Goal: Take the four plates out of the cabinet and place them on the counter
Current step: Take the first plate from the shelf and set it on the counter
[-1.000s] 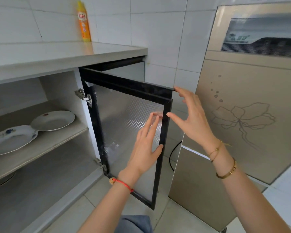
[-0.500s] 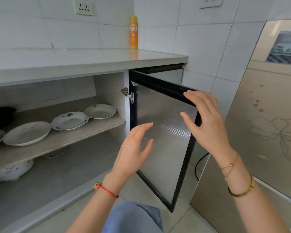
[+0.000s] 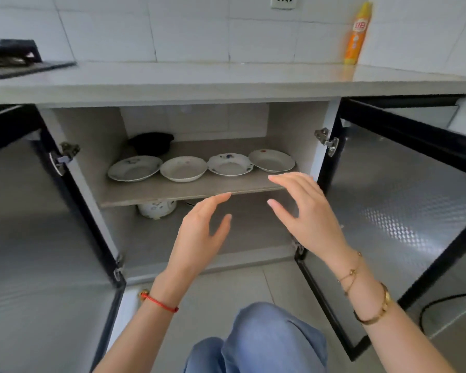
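Grey counter (image 3: 226,84) tops the open cabinet (image 3: 288,125); left hand (image 3: 199,238) and right hand (image 3: 307,216) fingers spread, empty.

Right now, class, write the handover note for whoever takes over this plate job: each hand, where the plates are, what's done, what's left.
Left hand: open, empty, held in front of the cabinet.
Right hand: open, empty, nearest the rightmost plate, not touching it.
Four plates sit side by side on the upper shelf: far left, second, third, rightmost.
Done: both doors are open.
Left: lift all four plates onto the counter.
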Demonstrator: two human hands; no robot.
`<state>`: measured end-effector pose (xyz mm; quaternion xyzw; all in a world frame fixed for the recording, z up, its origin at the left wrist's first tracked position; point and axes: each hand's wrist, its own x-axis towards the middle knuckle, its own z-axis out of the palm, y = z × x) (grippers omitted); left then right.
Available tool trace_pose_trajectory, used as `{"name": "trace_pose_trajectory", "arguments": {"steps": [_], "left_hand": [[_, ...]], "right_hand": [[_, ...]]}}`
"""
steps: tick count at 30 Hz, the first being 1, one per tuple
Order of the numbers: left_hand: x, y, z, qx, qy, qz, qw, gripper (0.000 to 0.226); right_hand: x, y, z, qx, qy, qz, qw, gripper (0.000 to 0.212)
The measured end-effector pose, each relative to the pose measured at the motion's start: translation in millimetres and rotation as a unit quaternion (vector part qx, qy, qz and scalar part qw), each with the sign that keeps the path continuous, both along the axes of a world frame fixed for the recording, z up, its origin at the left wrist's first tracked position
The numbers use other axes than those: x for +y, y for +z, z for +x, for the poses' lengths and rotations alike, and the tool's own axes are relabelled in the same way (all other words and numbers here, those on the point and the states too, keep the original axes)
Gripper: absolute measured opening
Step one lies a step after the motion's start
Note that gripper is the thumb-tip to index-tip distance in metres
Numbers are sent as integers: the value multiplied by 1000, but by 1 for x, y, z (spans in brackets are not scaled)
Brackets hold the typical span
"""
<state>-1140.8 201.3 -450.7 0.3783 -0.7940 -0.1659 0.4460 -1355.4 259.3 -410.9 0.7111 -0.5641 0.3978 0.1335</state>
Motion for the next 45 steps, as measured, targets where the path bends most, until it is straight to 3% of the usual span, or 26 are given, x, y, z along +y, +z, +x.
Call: {"name": "trace_pose_trajectory", "arguments": {"steps": [13,19,30,35,45], "left_hand": [[-94,-1,114,13,216,-7,976,38],[-168,-25,143,8,279,38,959,35],[-302,-59,161,5,360,132,924,39],[-355,-75,161,24,409,167,897,27],[-406,-101,171,8,421,199,885,36]], "right_hand": [[-157,-32,78,-41,143,95,984,37],[-255,-54,105,-52,174,139,974,39],[-436,-67,139,-57,193,207,958,38],[-506,-88,157,-57,193,241,949,37],[-577,-121,175,-40,158,307,938,36]]}}
